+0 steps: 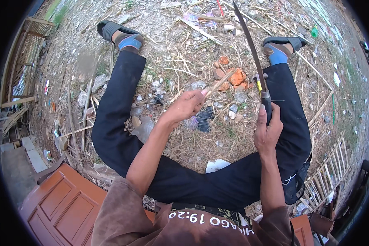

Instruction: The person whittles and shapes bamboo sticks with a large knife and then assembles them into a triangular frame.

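My left hand (186, 107) is closed round a short, thin strip of bamboo (222, 82), which slants up and to the right over the ground. In my right hand (268, 129) is the dark handle of a machete (252, 45). Its long, narrow blade points up and away, leaning slightly left, apart from the bamboo strip. Just behind the blade, beside my right leg, a hammer (258, 83) shows part of a yellow handle and a metal head; the rest of it is hidden. Broken orange bricks (236, 77) lie beyond the bamboo strip's tip.
My legs spread wide on both sides, sandalled feet at the far left and right. A brown panelled door (65, 194) lies behind me on the left. Bamboo slats (326, 176) lie at right, a lattice panel (24, 61) stands at far left. Straw and rubble litter the ground.
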Demonstrator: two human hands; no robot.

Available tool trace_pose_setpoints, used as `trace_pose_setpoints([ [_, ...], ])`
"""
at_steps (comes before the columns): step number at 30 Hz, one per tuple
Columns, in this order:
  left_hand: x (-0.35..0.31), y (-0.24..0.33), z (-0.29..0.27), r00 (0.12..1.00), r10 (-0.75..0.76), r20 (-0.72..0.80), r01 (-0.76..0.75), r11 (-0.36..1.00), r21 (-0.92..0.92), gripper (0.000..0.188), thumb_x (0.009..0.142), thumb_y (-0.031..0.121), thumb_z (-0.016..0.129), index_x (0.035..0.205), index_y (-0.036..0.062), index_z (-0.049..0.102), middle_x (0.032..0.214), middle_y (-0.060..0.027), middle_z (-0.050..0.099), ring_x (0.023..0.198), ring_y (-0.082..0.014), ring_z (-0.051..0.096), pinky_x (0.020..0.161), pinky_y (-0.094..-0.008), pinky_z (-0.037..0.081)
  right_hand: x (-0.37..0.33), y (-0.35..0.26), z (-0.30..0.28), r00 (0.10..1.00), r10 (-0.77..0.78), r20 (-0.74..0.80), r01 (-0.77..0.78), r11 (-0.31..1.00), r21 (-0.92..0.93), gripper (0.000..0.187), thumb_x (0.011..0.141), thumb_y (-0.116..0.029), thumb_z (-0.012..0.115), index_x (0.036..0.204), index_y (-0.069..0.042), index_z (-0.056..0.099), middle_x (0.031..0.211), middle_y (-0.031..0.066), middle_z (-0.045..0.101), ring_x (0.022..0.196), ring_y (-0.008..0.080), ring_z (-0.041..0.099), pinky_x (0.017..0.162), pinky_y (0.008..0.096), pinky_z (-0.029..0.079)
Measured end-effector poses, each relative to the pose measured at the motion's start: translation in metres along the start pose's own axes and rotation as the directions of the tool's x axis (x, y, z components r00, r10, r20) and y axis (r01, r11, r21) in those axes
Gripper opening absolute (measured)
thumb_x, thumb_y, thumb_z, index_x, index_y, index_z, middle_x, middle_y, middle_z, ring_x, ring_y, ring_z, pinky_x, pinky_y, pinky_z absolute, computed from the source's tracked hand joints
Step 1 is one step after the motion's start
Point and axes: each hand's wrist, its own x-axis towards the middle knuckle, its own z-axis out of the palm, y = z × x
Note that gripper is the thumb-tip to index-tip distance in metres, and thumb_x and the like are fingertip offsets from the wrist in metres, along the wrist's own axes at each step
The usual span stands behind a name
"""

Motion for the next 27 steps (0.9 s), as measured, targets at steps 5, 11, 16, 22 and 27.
trace_pose_setpoints([
  [5,-0.004,0.004,0.004,0.999,-0.038,0.023,0.038,0.999,-0.008,0.038,0.102,0.044,0.044,0.08,0.0127,0.048,0.057,0.0082,0.033,0.046,-0.0024,0.026,0.041,-0.0212,0.019,-0.004,0.028,0.01,0.977,-0.215,0.008,0.215,0.976,0.023,0.036,0.098,-0.033,0.055,0.11,0.001,0.054,0.062,0.0067,0.054,0.052,0.0192,0.053,0.053,0.0324,0.044],
  [11,-0.004,-0.008,0.001,0.997,-0.067,-0.03,0.066,0.997,-0.039,0.039,0.102,0.043,0.044,0.078,0.0128,0.047,0.057,0.0081,0.034,0.045,-0.0028,0.026,0.04,-0.0213,0.02,-0.006,0.0,-0.011,0.99,-0.123,-0.073,0.137,0.96,0.245,0.037,0.098,-0.036,0.054,0.101,0.001,0.053,0.062,0.0051,0.054,0.051,0.0146,0.053,0.05,0.0296,0.041],
  [16,-0.001,-0.006,0.004,0.996,-0.078,0.035,0.08,0.996,-0.049,0.039,0.102,0.043,0.045,0.076,0.0134,0.046,0.057,0.0073,0.035,0.045,-0.0033,0.026,0.039,-0.0217,0.021,-0.002,0.026,0.01,0.974,-0.098,0.203,0.106,0.994,-0.028,0.028,0.095,-0.027,0.061,0.099,0.001,0.055,0.059,0.0118,0.05,0.049,0.0228,0.053,0.049,0.0344,0.04],
  [22,0.008,-0.033,0.005,0.995,-0.09,-0.044,0.091,0.995,0.028,0.037,0.102,0.042,0.046,0.078,0.014,0.048,0.057,0.0083,0.034,0.045,-0.0026,0.026,0.04,-0.0209,0.018,-0.012,0.002,-0.001,0.973,-0.232,-0.001,0.214,0.899,0.382,0.025,0.095,-0.025,0.06,0.1,0.0,0.057,0.06,0.0093,0.052,0.047,0.0195,0.051,0.049,0.0323,0.04],
  [27,0.004,-0.018,0.003,0.999,-0.048,-0.009,0.047,0.997,-0.061,0.034,0.102,0.041,0.046,0.082,0.0132,0.05,0.059,0.0089,0.034,0.045,-0.0015,0.026,0.04,-0.0207,0.019,-0.008,0.054,0.021,0.987,0.04,0.153,-0.024,0.994,-0.108,0.035,0.099,-0.034,0.051,0.092,0.0,0.055,0.057,0.0191,0.053,0.051,0.0347,0.055,0.05,0.0431,0.039],
])
